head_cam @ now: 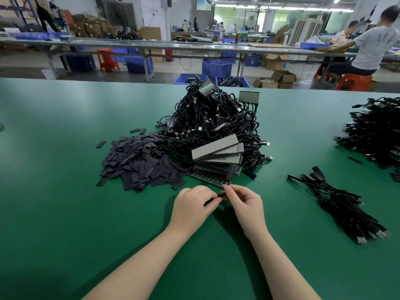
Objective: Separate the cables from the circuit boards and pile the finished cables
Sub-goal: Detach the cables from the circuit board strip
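Both hands pinching one cable end at the bench's near middle, just in front of the boards.

Left to right: black sleeves (138,161) are lying mid-bench; the left hand (192,204) and right hand (244,204) are meeting on the cable (219,197), fingers curled on it; boards (216,156) are leaning on the tangled heap (212,118); finished cables (339,202) are piling toward the right edge. The cable is probably light and limp, the boards stiff and brittle, so gripping at the joint seems best.

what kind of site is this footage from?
Likely an electronics assembly workshop. A big heap of black cables with circuit boards lies on a green work table, blue plastic crates stand under long benches behind, and other workers sit on stools.
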`<state>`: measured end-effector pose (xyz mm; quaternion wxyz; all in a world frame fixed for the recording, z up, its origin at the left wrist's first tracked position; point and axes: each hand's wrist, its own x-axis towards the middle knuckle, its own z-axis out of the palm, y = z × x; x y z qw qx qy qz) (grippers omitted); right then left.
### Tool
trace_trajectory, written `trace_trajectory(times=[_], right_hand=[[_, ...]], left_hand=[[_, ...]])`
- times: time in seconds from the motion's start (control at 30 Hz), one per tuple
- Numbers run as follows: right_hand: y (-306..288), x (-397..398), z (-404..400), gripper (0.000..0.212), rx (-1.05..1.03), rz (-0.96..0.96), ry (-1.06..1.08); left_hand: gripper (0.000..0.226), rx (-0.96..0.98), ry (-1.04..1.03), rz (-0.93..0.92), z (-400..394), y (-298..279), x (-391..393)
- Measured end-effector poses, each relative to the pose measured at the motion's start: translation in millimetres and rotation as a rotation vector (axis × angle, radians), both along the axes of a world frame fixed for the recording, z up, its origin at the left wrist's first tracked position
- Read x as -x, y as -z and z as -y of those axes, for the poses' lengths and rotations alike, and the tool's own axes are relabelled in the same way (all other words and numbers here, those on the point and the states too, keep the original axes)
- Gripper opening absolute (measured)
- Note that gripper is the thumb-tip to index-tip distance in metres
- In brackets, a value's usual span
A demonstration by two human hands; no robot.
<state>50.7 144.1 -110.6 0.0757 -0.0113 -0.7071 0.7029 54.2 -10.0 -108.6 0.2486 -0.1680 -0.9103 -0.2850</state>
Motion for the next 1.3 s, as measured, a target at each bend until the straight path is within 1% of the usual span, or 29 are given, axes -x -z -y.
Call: trace_trajectory(times=[0.07,0.17,0.2,0.27,0.3,0.37,0.4,0.47,0.53,0.63,0.73,0.77,0.87,0.93,0.97,1.0,1.07,1.1,1.13,1.17,1.23,1.3], right_hand=[[-2.2,-0.3,-0.3,0.013,0.026,-0.010,0.031],[-14.4,2.4,-11.6,0.013,0.152,-0.034,0.129],[-21.6,3.9,-21.1,0.012,0.153,-0.068,0.175],[-41.1,7.4,-47.5,0.013,0.046,-0.168,0.292],[-51.7,9.6,-64.3,0.013,-0.067,-0.214,0.353],[-71.2,16.6,-99.9,0.014,-0.403,-0.234,0.436],[-78.9,21.6,-117.5,0.016,-0.601,-0.193,0.448],[-83.9,32.3,-150.2,0.021,-0.975,-0.029,0.422],[-77.4,38.5,-172.0,0.024,-1.263,0.110,0.349],[-57.9,37.3,-187.5,0.026,-1.486,0.184,0.230],[-36.1,36.3,-196.3,0.027,-1.745,0.107,0.276],[-30.6,36.9,-196.9,0.027,-1.791,0.082,0.311],[-19.1,38.9,-192.7,0.026,-1.850,0.079,0.393],[-16.9,41.6,-189.9,0.023,-1.888,0.160,0.423],[-17.8,42.9,-187.6,0.023,-1.881,0.230,0.427],[-19.5,45.2,-183.9,0.024,-1.842,0.316,0.433],[-26.1,52.5,-171.4,0.026,-1.698,0.444,0.460],[-31.5,57.1,-161.4,0.028,-1.637,0.477,0.462],[-37.5,61.5,-148.6,0.032,-1.598,0.470,0.451],[-44.4,64.7,-133.9,0.040,-1.584,0.419,0.429],[-60.2,68.6,-99.9,0.053,-1.539,0.203,0.377],[-77.6,70.3,-65.3,0.053,-1.426,-0.050,0.352]], left_hand=[[0.019,0.005,0.014,0.008,0.2,-1.5,-0.4],[0.033,-0.020,-0.022,0.032,-0.2,-3.0,-1.6],[0.035,-0.031,-0.030,0.050,-0.1,-2.9,-1.5],[0.033,-0.043,-0.028,0.068,-0.1,-2.0,-1.4],[0.031,-0.042,-0.024,0.069,-0.1,-1.9,-1.3],[0.028,-0.034,-0.021,0.073,-0.4,-2.0,-1.2],[0.027,-0.030,-0.022,0.076,-0.6,-2.0,-1.2],[0.025,-0.027,-0.025,0.077,-1.1,-2.1,-1.4],[0.025,-0.034,-0.026,0.071,-0.9,-2.1,-1.7],[0.025,-0.038,-0.027,0.064,-1.2,-2.2,-2.6],[0.023,-0.039,-0.029,0.064,-1.1,-3.2,-2.8],[0.022,-0.038,-0.029,0.065,-1.1,-3.5,-2.8],[0.021,-0.037,-0.025,0.067,-1.0,-4.0,-3.2],[0.020,-0.041,-0.022,0.065,-1.3,-4.0,-3.0],[0.020,-0.040,-0.022,0.064,-1.5,-4.0,-3.0],[0.020,-0.041,-0.021,0.061,-1.6,-4.0,-2.8],[0.020,-0.050,-0.020,0.057,-1.8,-3.7,-2.2],[0.020,-0.053,-0.020,0.055,-1.7,-3.6,-1.8],[0.020,-0.055,-0.020,0.055,-1.7,-3.4,-1.3],[0.020,-0.055,-0.021,0.057,-1.6,-3.0,-1.1],[0.020,-0.056,-0.025,0.060,-1.4,-2.6,-0.8],[0.019,-0.055,-0.030,0.057,-1.6,-2.5,-1.2]])
